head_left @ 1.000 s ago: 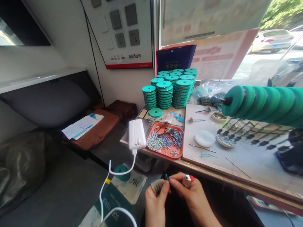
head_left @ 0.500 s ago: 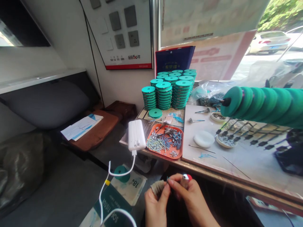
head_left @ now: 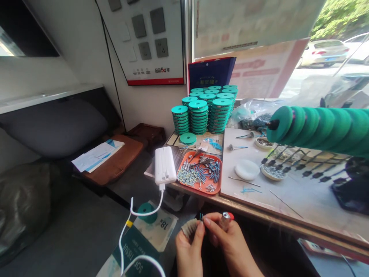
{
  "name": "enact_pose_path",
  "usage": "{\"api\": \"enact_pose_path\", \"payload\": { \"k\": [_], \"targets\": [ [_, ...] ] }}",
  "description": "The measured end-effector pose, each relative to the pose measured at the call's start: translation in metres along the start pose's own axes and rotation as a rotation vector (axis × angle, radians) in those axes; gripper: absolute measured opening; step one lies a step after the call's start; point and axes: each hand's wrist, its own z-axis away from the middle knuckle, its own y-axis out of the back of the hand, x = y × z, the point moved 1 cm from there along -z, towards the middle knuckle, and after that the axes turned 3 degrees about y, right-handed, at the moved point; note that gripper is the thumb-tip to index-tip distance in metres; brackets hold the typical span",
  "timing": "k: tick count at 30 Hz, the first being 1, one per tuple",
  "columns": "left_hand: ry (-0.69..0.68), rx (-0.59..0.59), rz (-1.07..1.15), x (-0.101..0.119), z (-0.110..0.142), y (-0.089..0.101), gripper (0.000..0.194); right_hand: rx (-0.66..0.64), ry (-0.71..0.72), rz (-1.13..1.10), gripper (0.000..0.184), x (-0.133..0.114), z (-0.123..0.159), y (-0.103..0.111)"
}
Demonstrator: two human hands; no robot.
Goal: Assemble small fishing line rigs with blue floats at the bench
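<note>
Blue strip (head_left: 201,216) now protrudes higher, presumably pinched for control by near-closed left hand (head_left: 189,244) and right hand (head_left: 227,237), right also cradling red-ended cylinder (head_left: 225,220).

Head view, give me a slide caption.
Left hand and right hand meet at a small thin bluish piece, before a square orange plastic tray and stacked round green discs.

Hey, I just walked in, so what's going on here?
A person's left hand and right hand meet at the fingertips around a small, thin blue piece, too small to identify. The right hand also holds a silver, red-ended tool. Beyond them, a shallow orange tray holds small loose parts, with stacks of round green discs behind it.
</note>
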Motion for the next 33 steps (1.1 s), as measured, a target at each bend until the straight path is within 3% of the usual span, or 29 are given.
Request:
{"api": "enact_pose_path", "payload": {
  "k": [8, 15, 22, 27, 33],
  "targets": [
    [-0.008, 0.011, -0.012, 0.002, 0.002, 0.001, 0.020, -0.026, 0.001, -0.048, 0.036, -0.006, 0.002, 0.000],
    [-0.079, -0.084, -0.233, 0.007, 0.004, 0.001, 0.023, -0.085, 0.116, 0.079, 0.022, -0.014, 0.002, -0.002],
    [-0.015, 0.047, -0.079, 0.012, 0.008, -0.002, 0.021, -0.047, 0.055, 0.049, 0.030, -0.014, 0.001, 0.002],
    [0.055, 0.063, 0.018, 0.015, 0.009, -0.005, 0.019, -0.040, 0.029, 0.044, 0.023, -0.012, 0.003, 0.004],
    [0.004, 0.169, 0.045, 0.015, 0.008, -0.003, 0.021, -0.039, 0.071, 0.056, 0.024, -0.009, 0.004, 0.002]
  ]
}}
